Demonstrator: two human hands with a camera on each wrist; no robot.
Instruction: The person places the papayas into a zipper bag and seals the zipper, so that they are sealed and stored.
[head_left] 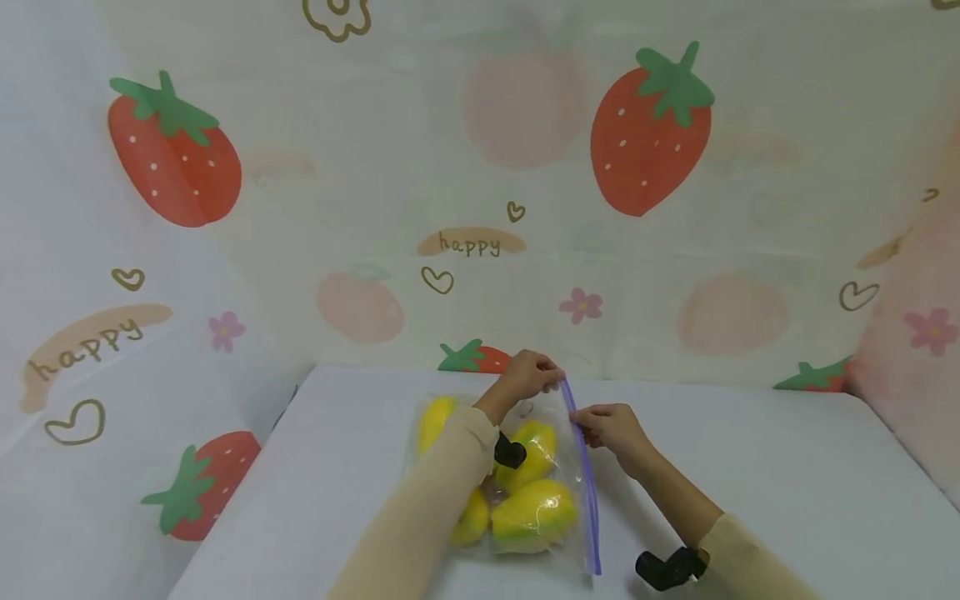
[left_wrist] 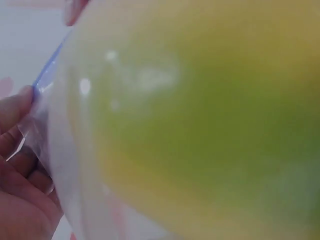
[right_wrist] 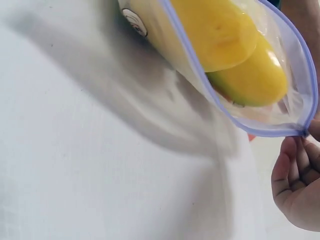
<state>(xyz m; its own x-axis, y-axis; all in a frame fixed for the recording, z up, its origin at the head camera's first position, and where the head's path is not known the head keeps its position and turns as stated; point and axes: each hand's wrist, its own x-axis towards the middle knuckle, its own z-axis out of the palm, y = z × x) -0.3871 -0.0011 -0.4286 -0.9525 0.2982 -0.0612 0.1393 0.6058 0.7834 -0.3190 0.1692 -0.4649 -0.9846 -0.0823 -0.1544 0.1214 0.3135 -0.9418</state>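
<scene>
A clear zip-top bag (head_left: 567,467) with a purple zip strip (head_left: 588,492) lies on the table, its zip side to the right. Several yellow-green mangoes (head_left: 534,517) are inside it. At the far end of the strip, my left hand (head_left: 531,373) pinches the bag's edge. Just nearer, my right hand (head_left: 617,432) pinches the strip between thumb and fingers. The right wrist view shows the bag's mouth (right_wrist: 270,134) gaping, with mangoes (right_wrist: 255,75) behind it. One mango (left_wrist: 200,110) fills most of the left wrist view, behind clear plastic.
The bag rests on a white table (head_left: 750,492). Behind it hangs a pale curtain (head_left: 480,192) printed with strawberries, hearts and flowers. A black wrist device (head_left: 671,568) is on the right wrist, and another (head_left: 510,452) on the left.
</scene>
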